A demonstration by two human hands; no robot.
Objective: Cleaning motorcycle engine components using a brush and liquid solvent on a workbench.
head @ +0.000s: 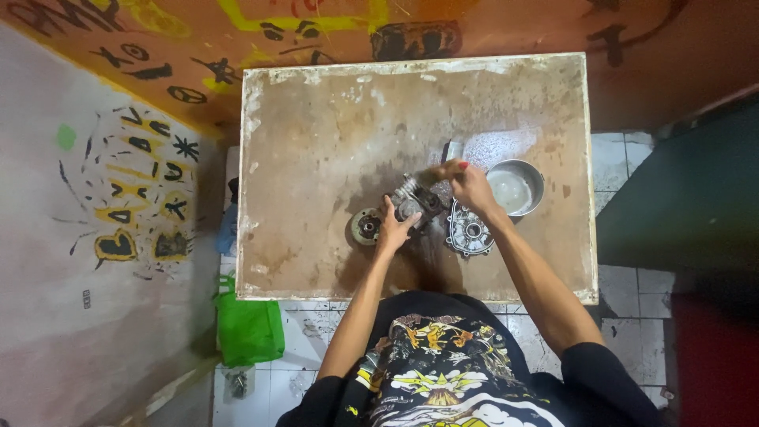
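Right now both hands work at one engine block point(417, 202) in the middle of the counter point(316, 142). His left hand point(393, 229) presses spread fingers against its near side, while the right hand point(472, 187) closes its grip on one brush point(433, 172) laid over the top. Around it lie one round disc point(365, 226), one cover plate point(468, 231), one metal bowl point(515, 187). One green bag point(249, 328) sits on the floor.
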